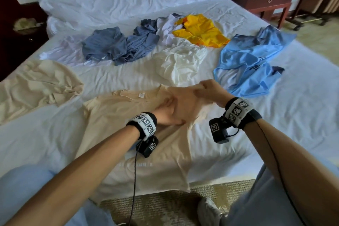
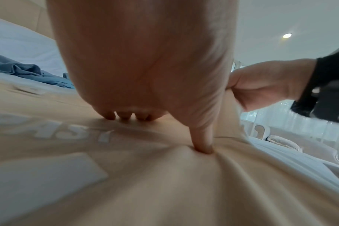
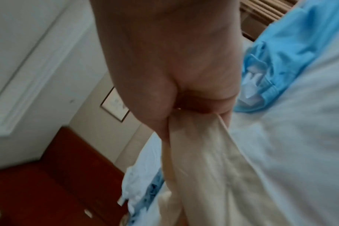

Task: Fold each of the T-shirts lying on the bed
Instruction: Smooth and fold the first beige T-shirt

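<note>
On my far left a crumpled cream shirt (image 1: 36, 84) lies on the bed (image 1: 302, 115). Next, the beige tee (image 1: 128, 134) is spread flat at the near edge. My left hand (image 1: 176, 108) lies flat on its chest, fingers (image 2: 202, 142) straight and pressing the cloth. Just right of it, touching, my right hand (image 1: 211, 90) is clenched on the tee's sleeve, lifted off the sheet. Further right lies the blue shirt (image 1: 253, 60).

Seven T-shirts (image 1: 128, 115); two hands (image 1: 176, 110); one nightstand (image 1: 269, 3).
</note>
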### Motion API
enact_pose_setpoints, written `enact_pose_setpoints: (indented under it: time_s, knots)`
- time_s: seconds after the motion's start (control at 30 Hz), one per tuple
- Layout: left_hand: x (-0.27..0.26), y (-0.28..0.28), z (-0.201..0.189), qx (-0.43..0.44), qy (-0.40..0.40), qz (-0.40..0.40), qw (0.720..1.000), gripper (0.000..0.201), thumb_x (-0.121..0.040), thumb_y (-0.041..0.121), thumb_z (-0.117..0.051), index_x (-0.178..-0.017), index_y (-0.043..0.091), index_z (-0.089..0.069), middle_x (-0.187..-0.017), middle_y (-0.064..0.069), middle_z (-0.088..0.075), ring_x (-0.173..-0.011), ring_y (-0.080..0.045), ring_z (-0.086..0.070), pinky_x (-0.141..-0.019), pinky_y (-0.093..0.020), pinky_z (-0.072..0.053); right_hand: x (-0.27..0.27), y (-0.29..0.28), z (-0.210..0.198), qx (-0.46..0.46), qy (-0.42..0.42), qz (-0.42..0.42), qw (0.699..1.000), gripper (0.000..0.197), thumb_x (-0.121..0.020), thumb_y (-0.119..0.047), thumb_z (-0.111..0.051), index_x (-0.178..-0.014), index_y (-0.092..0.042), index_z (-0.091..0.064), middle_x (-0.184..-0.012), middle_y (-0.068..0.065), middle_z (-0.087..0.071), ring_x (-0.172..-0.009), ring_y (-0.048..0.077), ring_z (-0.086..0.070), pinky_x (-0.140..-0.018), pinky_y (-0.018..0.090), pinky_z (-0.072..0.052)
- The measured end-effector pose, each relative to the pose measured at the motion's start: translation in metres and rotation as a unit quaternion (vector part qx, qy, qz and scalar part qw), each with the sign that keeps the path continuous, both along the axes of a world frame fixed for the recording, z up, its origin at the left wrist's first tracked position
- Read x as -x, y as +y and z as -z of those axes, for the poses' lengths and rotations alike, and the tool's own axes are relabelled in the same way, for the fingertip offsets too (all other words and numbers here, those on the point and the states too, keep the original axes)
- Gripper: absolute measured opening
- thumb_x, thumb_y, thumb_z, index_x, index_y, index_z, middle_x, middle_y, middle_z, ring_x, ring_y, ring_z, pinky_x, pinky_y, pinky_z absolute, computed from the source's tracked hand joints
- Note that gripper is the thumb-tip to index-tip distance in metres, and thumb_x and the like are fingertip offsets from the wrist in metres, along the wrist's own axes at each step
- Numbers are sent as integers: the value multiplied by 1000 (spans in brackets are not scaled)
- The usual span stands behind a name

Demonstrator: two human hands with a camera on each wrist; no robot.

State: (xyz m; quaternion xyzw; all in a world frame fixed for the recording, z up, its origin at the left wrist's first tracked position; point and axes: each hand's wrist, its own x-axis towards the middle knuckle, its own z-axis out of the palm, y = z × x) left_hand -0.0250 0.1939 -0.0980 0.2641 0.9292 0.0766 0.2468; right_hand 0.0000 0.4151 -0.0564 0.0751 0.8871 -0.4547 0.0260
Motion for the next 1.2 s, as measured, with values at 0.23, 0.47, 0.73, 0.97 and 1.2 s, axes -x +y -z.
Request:
enact_pose_setpoints:
  time_s: [0.23, 0.47, 0.73, 0.97, 1.2]
  knots:
    - [7, 1, 11, 62, 52, 20, 997, 135, -74, 90, -53, -160, 18, 21, -169, -7, 21, -157, -29, 11, -128, -46, -2, -18, 23, 39, -275, -15, 40, 961, 32, -98, -37, -59, -102, -6, -54, -99, 17, -63, -94, 38, -62, -72, 38, -44]
    - [10, 20, 1, 84, 62, 19, 994, 160, -42, 102, -57, -162, 22, 12, -171, -12, 8, -157, -36, -3, -127, -48, -16, -17, 19, 27, -187, -48, 17, 981, 49, -85, -29, -74, -124, -9, -50, -114, 12, -59, -101, 30, -58, -80, 37, -48]
    - [3, 19, 1, 76, 67, -1, 995, 163, -38, 105, -52, -161, 23, 16, -170, -9, 15, -157, -35, 4, -128, -49, -12, -14, 13, 19, -302, -48, 47, 951, 18, -95, -18, -58, -111, -10, -54, -121, 18, -61, -109, 39, -61, -93, 50, -51]
    - [-6, -15, -11, -72, 88, 1, 994, 113, -58, 84, -75, -142, 25, -29, -147, -1, -44, -131, -22, -47, -105, -48, -48, -2, -49, -7, -310, 61, 39, 948, 48, -96, -37, -58, -137, -15, -47, -137, 15, -50, -126, 40, -49, -103, 57, -38]
    - [-2, -156, -25, -142, 123, -224, 956, 77, -82, 63, -65, -145, 24, -46, -143, -2, -58, -127, -24, -57, -106, -44, -48, -2, -153, 4, -289, 65, -146, 944, 58, -99, -48, -54, -150, -22, -40, -152, 9, -45, -137, 36, -45, -110, 58, -39]
